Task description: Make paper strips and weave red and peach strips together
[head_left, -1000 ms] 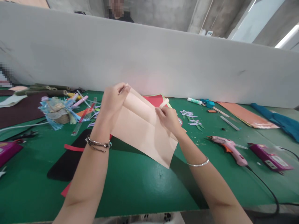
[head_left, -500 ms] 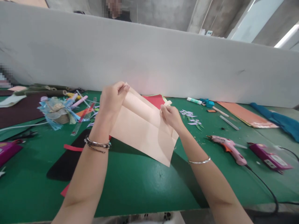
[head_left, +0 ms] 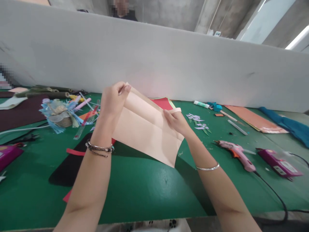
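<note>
Over a green table (head_left: 145, 193), I see two bare hands holding up a pale peach sheet of paper (head_left: 145, 132), tilted, its right end lower than its left. The left hand (head_left: 114, 101) pinches the sheet's far left corner between thumb and fingers; the right hand (head_left: 175, 122) grips the right part, thumb on top, with a pale curled end (head_left: 177, 110) showing beside it; I cannot tell whether that end belongs to the sheet. Creases run along the paper. Just beyond it lies red paper (head_left: 163, 103). Left of the sheet, partly behind the left forearm, is a black piece (head_left: 65, 169) with a red strip (head_left: 75, 152) across it; farther left sits a frilly blue bundle (head_left: 59, 112). To the right lie purple-and-white checked pieces (head_left: 195, 118), a glue stick (head_left: 201, 104) beyond them, and, nearer, a pink glue gun (head_left: 238, 154) beside a magenta box (head_left: 278, 163). Orange sheets (head_left: 253, 118) lie far right. A white partition (head_left: 154, 58) closes the far side, a person (head_left: 130, 15) partly visible above it.
</note>
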Tool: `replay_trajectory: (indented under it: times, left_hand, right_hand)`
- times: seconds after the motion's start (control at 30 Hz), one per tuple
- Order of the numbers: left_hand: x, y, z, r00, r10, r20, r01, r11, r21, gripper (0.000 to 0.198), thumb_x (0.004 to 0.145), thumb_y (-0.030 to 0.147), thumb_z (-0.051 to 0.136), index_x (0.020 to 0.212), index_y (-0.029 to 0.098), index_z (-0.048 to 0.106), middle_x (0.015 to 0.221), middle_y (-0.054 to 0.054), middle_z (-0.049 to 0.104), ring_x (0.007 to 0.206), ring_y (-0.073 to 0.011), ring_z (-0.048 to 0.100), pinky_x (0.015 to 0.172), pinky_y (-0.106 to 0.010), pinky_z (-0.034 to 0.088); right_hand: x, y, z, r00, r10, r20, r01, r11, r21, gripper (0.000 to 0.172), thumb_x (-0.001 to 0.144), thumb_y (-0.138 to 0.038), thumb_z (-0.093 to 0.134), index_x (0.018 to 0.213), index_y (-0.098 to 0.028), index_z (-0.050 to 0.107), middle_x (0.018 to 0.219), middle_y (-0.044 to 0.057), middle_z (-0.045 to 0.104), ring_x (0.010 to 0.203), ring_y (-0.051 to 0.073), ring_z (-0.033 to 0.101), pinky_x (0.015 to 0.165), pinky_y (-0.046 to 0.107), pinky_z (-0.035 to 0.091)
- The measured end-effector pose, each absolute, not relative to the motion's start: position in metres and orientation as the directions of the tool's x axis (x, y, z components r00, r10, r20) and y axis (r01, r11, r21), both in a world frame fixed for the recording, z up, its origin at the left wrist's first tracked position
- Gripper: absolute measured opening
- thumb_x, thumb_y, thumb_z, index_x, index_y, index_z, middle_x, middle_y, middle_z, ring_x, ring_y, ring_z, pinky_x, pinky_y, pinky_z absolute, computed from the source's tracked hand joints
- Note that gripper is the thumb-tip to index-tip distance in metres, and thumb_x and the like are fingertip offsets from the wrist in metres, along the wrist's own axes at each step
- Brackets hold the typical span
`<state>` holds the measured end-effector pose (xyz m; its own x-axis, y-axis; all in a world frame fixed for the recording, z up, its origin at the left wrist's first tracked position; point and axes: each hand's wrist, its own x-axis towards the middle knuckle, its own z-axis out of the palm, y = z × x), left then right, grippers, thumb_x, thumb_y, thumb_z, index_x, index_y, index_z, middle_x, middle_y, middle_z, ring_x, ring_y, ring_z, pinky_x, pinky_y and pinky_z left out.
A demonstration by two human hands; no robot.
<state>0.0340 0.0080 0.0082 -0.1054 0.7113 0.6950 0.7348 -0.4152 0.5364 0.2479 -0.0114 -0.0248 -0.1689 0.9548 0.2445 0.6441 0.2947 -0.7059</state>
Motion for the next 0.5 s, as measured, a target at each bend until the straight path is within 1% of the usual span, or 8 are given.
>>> replay_trajectory:
  times: [0.17,0.23,0.33,0.37,0.43,0.5]
  left_hand:
    - [0.03,0.008,0.009,-0.11,0.72,0.685,0.73,-0.409,0.547,0.031,0.079,0.03,0.043,0.052,0.019,0.031,0.051,0.003,0.022,0.048,-0.0096,0.026,0.048,-0.027,0.019]
    - [0.028,0.007,0.01,-0.117,0.718,0.686,0.735,-0.402,0.546,0.032,0.079,0.03,0.044,0.052,0.018,0.03,0.052,0.004,0.021,0.049,-0.0084,0.024,0.048,-0.026,0.019]
    - [0.025,0.005,0.01,-0.122,0.699,0.705,0.73,-0.418,0.541,0.033,0.08,0.028,0.044,0.052,0.017,0.029,0.054,0.004,0.02,0.05,-0.0068,0.023,0.048,-0.024,0.017]
    - [0.024,0.005,0.01,-0.124,0.691,0.712,0.729,-0.423,0.538,0.033,0.08,0.027,0.044,0.052,0.016,0.029,0.054,0.004,0.02,0.05,-0.0065,0.022,0.048,-0.024,0.016]
    - [0.024,0.006,0.009,-0.139,0.672,0.727,0.73,-0.426,0.534,0.034,0.079,0.026,0.046,0.051,0.016,0.028,0.053,0.004,0.019,0.048,-0.006,0.021,0.047,-0.024,0.015]
    - [0.024,0.008,0.009,-0.159,0.657,0.737,0.73,-0.424,0.536,0.036,0.078,0.026,0.047,0.05,0.016,0.026,0.052,0.005,0.018,0.047,-0.0058,0.02,0.046,-0.024,0.014]
  right_hand:
    - [0.252,-0.009,-0.025,-0.203,0.953,0.227,0.547,0.303,-0.781,0.042,0.084,-0.037,0.032,0.047,-0.019,0.025,0.042,-0.006,0.025,0.04,0.006,0.026,0.044,0.022,0.021]
    - [0.255,-0.006,-0.025,-0.136,0.969,0.208,0.566,0.248,-0.786,0.042,0.084,-0.036,0.032,0.046,-0.019,0.024,0.041,-0.006,0.023,0.04,0.005,0.025,0.044,0.022,0.02]
    - [0.258,-0.004,-0.024,0.025,0.987,0.156,0.635,0.105,-0.766,0.045,0.083,-0.037,0.034,0.043,-0.02,0.02,0.039,-0.007,0.02,0.038,0.005,0.021,0.043,0.024,0.018]
    - [0.259,-0.004,-0.024,0.045,0.988,0.145,0.648,0.081,-0.757,0.046,0.083,-0.038,0.033,0.043,-0.02,0.02,0.039,-0.006,0.02,0.038,0.005,0.021,0.043,0.024,0.018]
    - [0.259,-0.006,-0.022,0.005,0.99,0.143,0.657,0.104,-0.747,0.046,0.082,-0.042,0.033,0.044,-0.019,0.021,0.039,-0.006,0.021,0.039,0.005,0.022,0.043,0.024,0.018]
    - [0.259,-0.008,-0.022,-0.111,0.975,0.193,0.658,0.218,-0.721,0.045,0.08,-0.044,0.036,0.046,-0.019,0.025,0.042,-0.006,0.024,0.041,0.006,0.024,0.044,0.023,0.02]
